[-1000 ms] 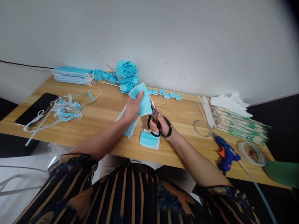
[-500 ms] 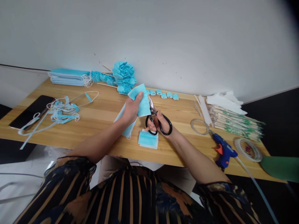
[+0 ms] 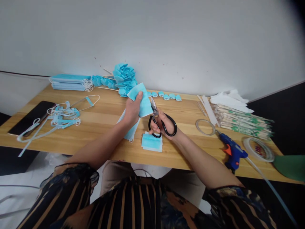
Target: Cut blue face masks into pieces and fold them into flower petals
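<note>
A piece of blue face-mask fabric (image 3: 145,104) is pinched in my left hand (image 3: 133,109), thumb on top. My right hand (image 3: 164,124) grips black-handled scissors (image 3: 175,127), their blades beside the right edge of the fabric; whether they touch it I cannot tell. Under my left hand a blue face mask (image 3: 130,132) lies partly covered by my wrist. Just below the scissors, a small stack of cut blue pieces (image 3: 152,143) rests on the table. Behind my hands stand several little folded blue pieces (image 3: 166,97) in a row.
At the back left are a stack of masks (image 3: 70,83) and blue fabric flowers (image 3: 124,76) on sticks. Mask trimmings (image 3: 63,119) lie near a phone (image 3: 30,116). To the right are a blue glue gun (image 3: 232,151), tape rolls (image 3: 268,156) and wrapped sticks (image 3: 245,122).
My left hand and the fabric have shifted slightly left and up, and the fabric has tilted. The right hand still holds the scissors in nearly the same spot. The view has moved a little.
</note>
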Tool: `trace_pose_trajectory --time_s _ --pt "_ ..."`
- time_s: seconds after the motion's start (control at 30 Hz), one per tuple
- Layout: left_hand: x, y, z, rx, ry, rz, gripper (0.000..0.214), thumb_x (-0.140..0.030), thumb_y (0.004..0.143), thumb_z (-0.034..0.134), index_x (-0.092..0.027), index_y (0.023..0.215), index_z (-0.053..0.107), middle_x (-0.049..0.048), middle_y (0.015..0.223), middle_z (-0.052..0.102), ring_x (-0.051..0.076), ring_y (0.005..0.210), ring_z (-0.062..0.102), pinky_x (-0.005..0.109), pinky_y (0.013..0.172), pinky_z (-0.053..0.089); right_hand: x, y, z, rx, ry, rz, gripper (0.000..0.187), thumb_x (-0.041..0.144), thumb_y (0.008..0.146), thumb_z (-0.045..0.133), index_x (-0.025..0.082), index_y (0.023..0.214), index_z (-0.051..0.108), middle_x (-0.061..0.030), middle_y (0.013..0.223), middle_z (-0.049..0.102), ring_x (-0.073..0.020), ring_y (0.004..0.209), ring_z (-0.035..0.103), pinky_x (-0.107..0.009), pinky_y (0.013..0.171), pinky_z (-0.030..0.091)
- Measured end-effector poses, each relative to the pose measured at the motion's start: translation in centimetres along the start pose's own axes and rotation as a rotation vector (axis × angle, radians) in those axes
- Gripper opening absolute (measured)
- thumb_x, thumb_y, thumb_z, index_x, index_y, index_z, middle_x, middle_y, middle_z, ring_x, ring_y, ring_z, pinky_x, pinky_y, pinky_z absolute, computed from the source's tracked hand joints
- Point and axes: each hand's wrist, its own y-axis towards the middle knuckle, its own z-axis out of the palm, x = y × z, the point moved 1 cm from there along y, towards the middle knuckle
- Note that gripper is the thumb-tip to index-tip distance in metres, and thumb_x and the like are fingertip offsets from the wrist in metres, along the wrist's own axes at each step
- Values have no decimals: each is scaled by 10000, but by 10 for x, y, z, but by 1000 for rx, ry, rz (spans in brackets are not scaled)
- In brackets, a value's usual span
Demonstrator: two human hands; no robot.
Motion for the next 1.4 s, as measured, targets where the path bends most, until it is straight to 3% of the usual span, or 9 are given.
trace_pose_trajectory --time_s 0.23,0.43,0.57,0.77,0.9,1.23,1.4 --pt "5 1 -2 68 61 15 522 -512 762 865 -177 1133 716 53 1106 777 258 1135 719 390 1049 537 4 0 2 14 -11 9 671 842 757 678 232 1008 561 104 506 524 -86 358 371 -322 514 601" --pt "7 4 -4 51 51 33 472 -504 752 873 -200 1079 720 25 1017 789 219 997 735 367 981 563 3 0 -1 41 -11 17 604 821 804 652 250 935 507 109 496 534 -85 355 373 -311 529 617" --pt "7 5 -4 21 36 29 424 -462 761 886 -229 1079 730 14 1025 797 211 1045 731 331 1002 549 4 0 -1 52 -3 28 606 811 783 689 253 903 486 105 490 543 -84 348 368 -294 503 606" --pt "10 5 -4 58 64 29 523 -510 724 899 -191 1099 723 45 1041 789 243 1067 738 348 968 568 5 2 -1 15 -4 34 648 855 749 671 223 732 524 75 467 500 -77 344 349 -294 472 588" --pt "8 3 -2 26 50 38 560 -524 717 894 -176 1112 702 43 1021 776 242 1035 737 353 946 571 6 3 0 -34 8 19 626 832 761 677 215 766 574 79 466 500 -79 343 332 -295 461 581" --pt "9 -3 -1 35 62 9 540 -518 749 869 -183 1135 692 67 1087 778 232 1054 730 344 970 569 7 2 -1 40 -23 22 676 883 721 663 219 675 544 68 457 482 -82 339 349 -292 460 569" --pt "7 -4 0 37 96 27 524 -537 734 864 -172 1065 685 69 1028 771 232 973 728 369 951 574 7 1 0 -25 -14 25 651 843 737 685 223 919 607 92 477 516 -94 340 344 -306 458 566"
